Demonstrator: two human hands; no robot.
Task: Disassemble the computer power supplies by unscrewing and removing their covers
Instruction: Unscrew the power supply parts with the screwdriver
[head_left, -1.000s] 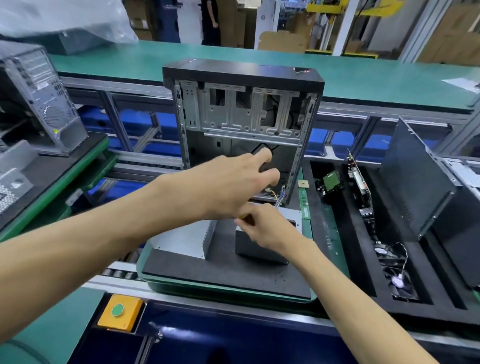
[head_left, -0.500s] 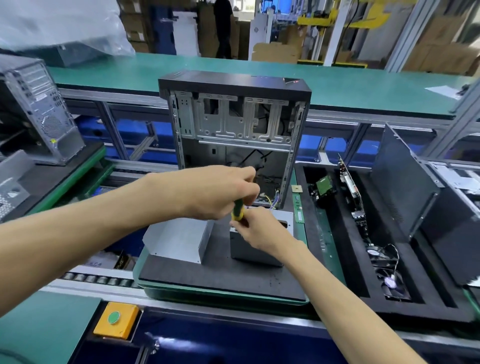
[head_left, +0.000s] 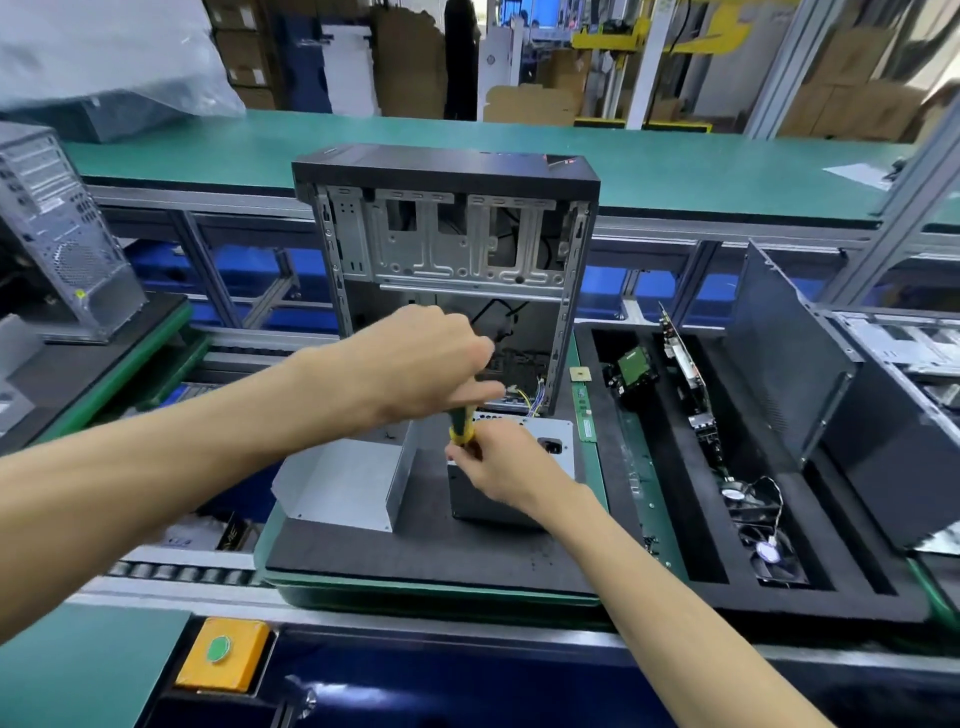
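Both hands on screwdriver (head_left: 461, 426) (over PSU (head_left: 511, 486)).

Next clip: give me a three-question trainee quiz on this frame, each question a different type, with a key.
1. True or false: the left hand grips the top of the green-and-yellow screwdriver.
2. Multiple choice: the grey metal cover lies where, relative to the power supply under the right hand?
A. on top of it
B. to its left on the black foam mat
C. inside the open computer case
3. Fill in: the orange box at the bench's near edge carries a ____ button.

Key: 1 true; 2 B; 3 green.
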